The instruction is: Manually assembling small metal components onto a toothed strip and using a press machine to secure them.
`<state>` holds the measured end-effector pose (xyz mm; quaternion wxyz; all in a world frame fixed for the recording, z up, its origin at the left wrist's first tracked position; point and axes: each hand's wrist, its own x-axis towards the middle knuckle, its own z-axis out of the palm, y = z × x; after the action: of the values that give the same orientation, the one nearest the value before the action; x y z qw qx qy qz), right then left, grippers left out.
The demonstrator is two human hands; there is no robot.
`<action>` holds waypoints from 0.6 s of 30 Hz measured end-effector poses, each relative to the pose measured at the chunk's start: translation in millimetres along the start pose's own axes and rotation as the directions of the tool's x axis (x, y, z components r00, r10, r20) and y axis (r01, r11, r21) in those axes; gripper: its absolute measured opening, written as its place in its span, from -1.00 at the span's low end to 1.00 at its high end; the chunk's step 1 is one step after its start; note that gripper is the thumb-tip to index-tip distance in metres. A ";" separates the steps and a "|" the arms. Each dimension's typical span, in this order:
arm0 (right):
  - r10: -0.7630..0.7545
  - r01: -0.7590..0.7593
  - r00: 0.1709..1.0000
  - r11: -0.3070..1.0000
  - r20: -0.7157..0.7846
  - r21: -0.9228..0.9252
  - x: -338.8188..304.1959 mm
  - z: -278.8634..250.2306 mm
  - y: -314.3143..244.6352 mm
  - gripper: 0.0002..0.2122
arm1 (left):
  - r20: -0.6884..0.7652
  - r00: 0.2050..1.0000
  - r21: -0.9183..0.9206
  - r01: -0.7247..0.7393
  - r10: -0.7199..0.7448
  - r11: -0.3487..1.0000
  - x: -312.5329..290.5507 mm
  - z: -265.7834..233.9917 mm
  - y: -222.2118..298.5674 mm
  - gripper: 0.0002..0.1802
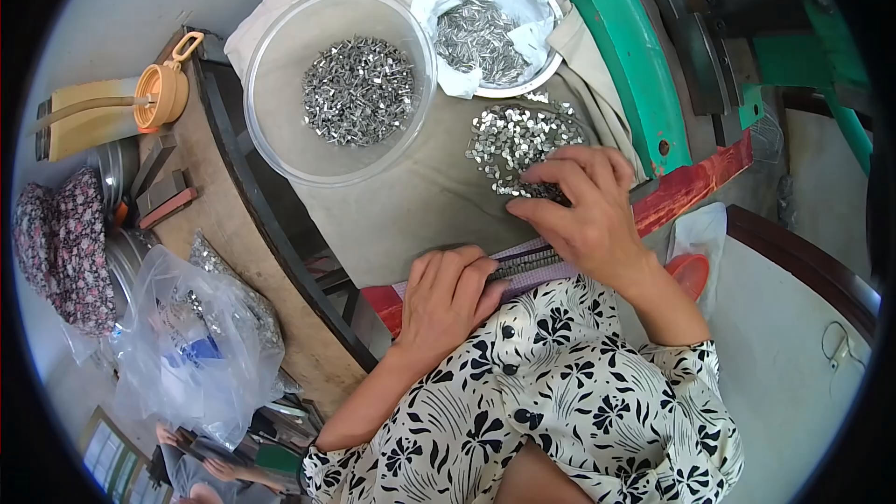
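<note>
A heap of small shiny metal pieces point(515, 135) lies on the grey-green cloth point(401, 215). At its near edge is my right hand point(588, 210), its thumb and forefinger bent but apart, with loose pieces visible in the gap. My left hand point(446, 297) rests at the cloth's near edge, its bent fingers and thumb around the left end of a dark ribbed strip point(532, 263). That strip lies along a purple checked cloth point(518, 282) in front of my body. What is under the left fingers is hidden.
Behind stand a large clear tub point(271, 121) of short metal pins and a metal bowl point(513, 89) lined with white plastic, holding slender metal pieces. A green machine frame point(621, 47) rises at right. On the left bench are an orange lid point(163, 98) and a plastic bag point(187, 355).
</note>
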<state>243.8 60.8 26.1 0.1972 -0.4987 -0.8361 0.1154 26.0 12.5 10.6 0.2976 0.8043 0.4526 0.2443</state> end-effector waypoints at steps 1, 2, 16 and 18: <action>0.000 0.000 1.000 1.000 0.000 0.001 3.8 0.2 2.4 -0.80 | 0.000 1.000 0.001 0.001 -0.001 1.000 -0.2 0.1 -0.6 -0.75; -0.028 0.028 0.999 1.000 0.047 -0.001 7.6 -1.3 4.0 -0.79 | 0.014 1.000 0.009 -0.007 0.007 1.000 -0.4 0.3 -1.5 -0.72; 0.089 -0.081 0.993 0.990 -0.072 0.118 -2.9 7.3 -5.5 -0.80 | 0.043 0.998 -0.012 -0.034 0.034 0.999 10.2 4.8 -0.7 -0.76; 0.108 -0.095 0.991 0.981 -0.075 0.168 -10.7 0.9 -6.2 -0.80 | 0.037 0.997 -0.002 -0.069 0.069 0.998 10.7 8.9 -1.4 -0.80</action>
<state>243.1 48.5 25.4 0.2663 -0.5272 -0.7882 0.1728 36.1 20.2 4.7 0.2976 0.8236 0.4191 0.2398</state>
